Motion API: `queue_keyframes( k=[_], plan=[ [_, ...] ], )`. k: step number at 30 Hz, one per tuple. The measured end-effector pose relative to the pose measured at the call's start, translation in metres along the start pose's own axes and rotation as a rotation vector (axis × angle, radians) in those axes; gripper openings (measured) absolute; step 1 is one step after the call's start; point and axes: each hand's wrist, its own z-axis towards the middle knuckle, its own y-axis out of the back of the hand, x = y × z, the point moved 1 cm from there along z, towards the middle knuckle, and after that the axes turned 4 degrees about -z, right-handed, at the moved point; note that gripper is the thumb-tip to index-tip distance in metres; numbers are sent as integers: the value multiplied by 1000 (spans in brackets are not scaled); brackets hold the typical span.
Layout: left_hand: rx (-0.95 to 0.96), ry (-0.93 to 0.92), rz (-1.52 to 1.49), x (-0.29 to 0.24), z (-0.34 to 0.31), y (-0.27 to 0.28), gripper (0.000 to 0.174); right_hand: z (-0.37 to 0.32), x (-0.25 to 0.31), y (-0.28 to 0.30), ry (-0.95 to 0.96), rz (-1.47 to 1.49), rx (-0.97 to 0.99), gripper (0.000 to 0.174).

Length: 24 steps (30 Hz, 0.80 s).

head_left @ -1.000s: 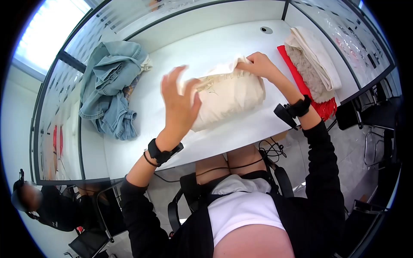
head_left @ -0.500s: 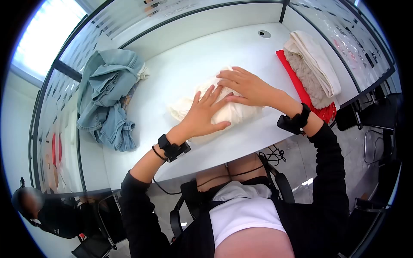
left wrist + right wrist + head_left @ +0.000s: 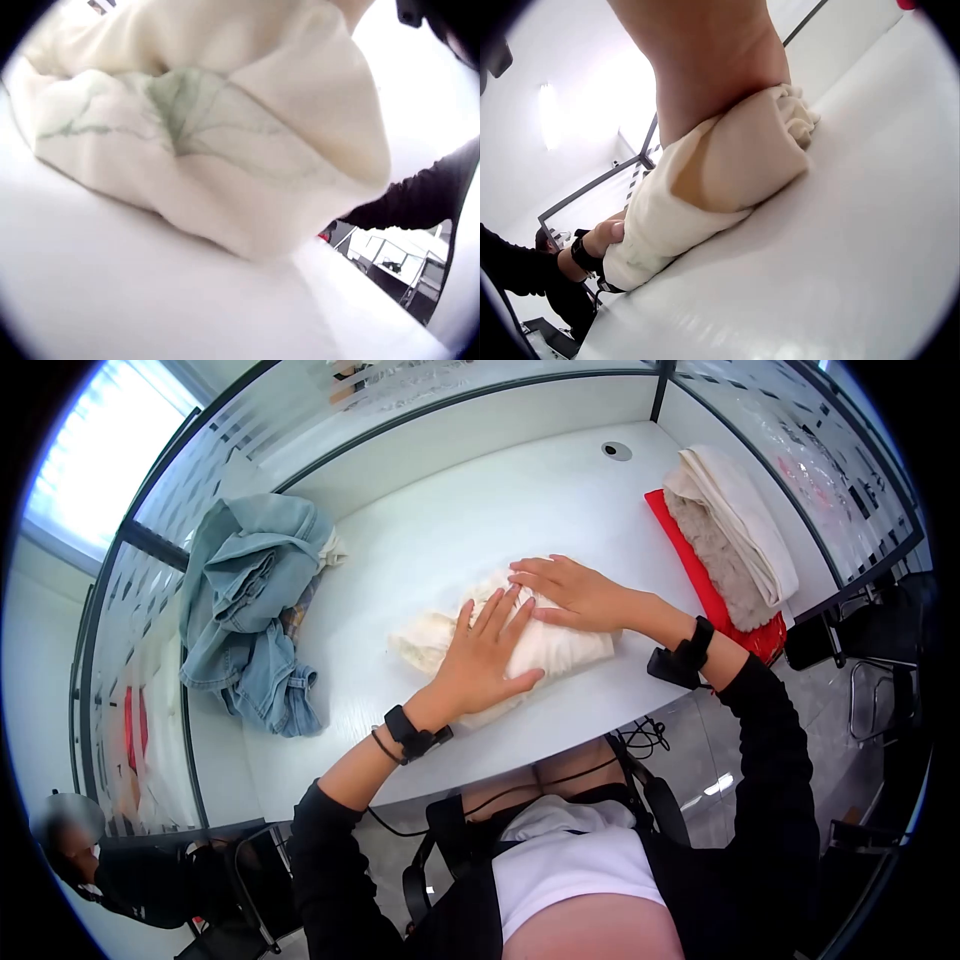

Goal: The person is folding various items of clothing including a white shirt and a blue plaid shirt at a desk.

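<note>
A folded cream cloth (image 3: 560, 648) lies in the middle of the white table (image 3: 430, 540). My left hand (image 3: 487, 655) lies flat on its near side, fingers straight and spread. My right hand (image 3: 570, 592) presses flat on its far right part, fingers pointing left and crossing just beyond the left fingertips. The left wrist view shows the cream cloth (image 3: 225, 142) bulging close up, with a faint green print. From the right wrist view, the cloth (image 3: 712, 187) sits squashed under my right palm (image 3: 705, 67), and my left hand (image 3: 604, 236) rests at its far end.
A heap of blue denim clothes (image 3: 250, 600) lies on the table's left side. At the right edge sits a stack of folded cloths (image 3: 735, 525) on a red piece (image 3: 700, 575). A cable hole (image 3: 617, 450) marks the far side. A glass partition (image 3: 420, 385) borders the table.
One second ago my left hand was raised and my right hand gripped the cloth's far edge. Both hands have come down flat on the cloth, which now lies lower and flatter.
</note>
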Motion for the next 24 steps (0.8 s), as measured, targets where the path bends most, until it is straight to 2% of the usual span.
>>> queue_keyframes(
  k=[5,7,12,18,21,24],
  plan=[
    [-203,9,-25,-14,-16,13,80,-6,22,22,108,-145,-200,47],
    [-174,-1,-23,-15,-31,21,80,-14,31,33,151,-198,-223,46],
    [-95,-12,-33,-8,-63,34,86,-37,33,41,114,-210,-75,50],
    [-27,-45,25,-3,-66,30,97,-30,31,34,134,-199,13,59],
    [41,-2,-97,4,-67,19,100,-28,29,23,125,-182,91,61],
    [18,-11,-101,5,-68,13,101,-27,24,16,119,-168,129,61]
  ],
)
